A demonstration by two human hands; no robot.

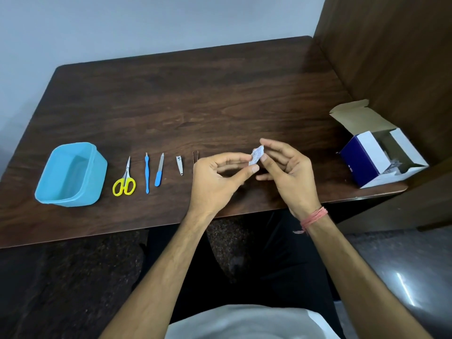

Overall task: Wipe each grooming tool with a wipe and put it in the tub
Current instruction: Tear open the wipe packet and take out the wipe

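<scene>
Over the table's near edge, both hands meet at centre frame. Left hand [215, 177] and right hand [286, 172] pinch a small wipe packet [256, 155] between thumb and fingertips, held off the table [195, 94]; whether it's torn open, can't tell. Tools lie in a row at 9 o'clock of the hands, none touching: tweezers [195, 156] half hidden behind the left hand, probably tweezers, then nail clipper [179, 165], nail file [159, 173], blue-handled pusher [146, 173], yellow-handled scissors [124, 182]. Blue tub [51, 194] sits farthest at 9 o'clock, empty, near the table's left and near edges. Open wipe box [367, 157] at 3 o'clock, close to the right edge and the wooden partition [391, 57]. Far half of the table toward 12 o'clock is bare, wide room. Red thread band [314, 217] on the right wrist.
</scene>
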